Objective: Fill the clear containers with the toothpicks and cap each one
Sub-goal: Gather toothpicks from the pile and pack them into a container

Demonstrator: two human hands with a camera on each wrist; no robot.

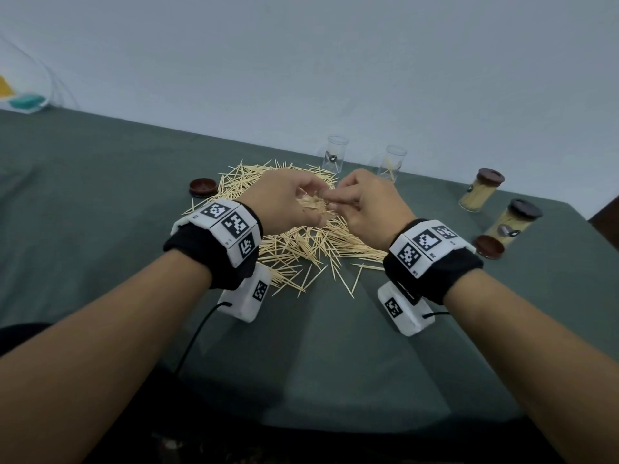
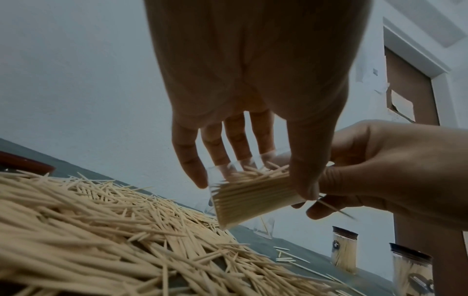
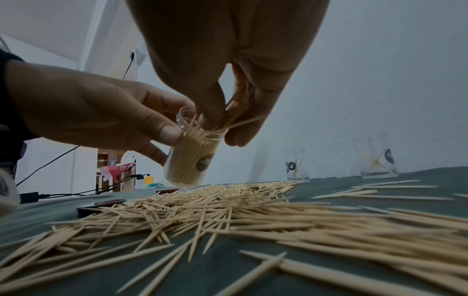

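My left hand grips a clear container, tilted above the toothpick pile and nearly full of toothpicks. Its thumb and fingers wrap the wall near the mouth. My right hand pinches a small bundle of toothpicks and holds their tips inside the container's open mouth. In the head view both hands hide most of the container. Two clear containers stand uncapped behind the pile, each holding only a few toothpicks.
Two full containers with dark caps stand at the right. A loose dark cap lies left of the pile, another at the right. A wall runs close behind the green table. Stray toothpicks lie in front of the pile.
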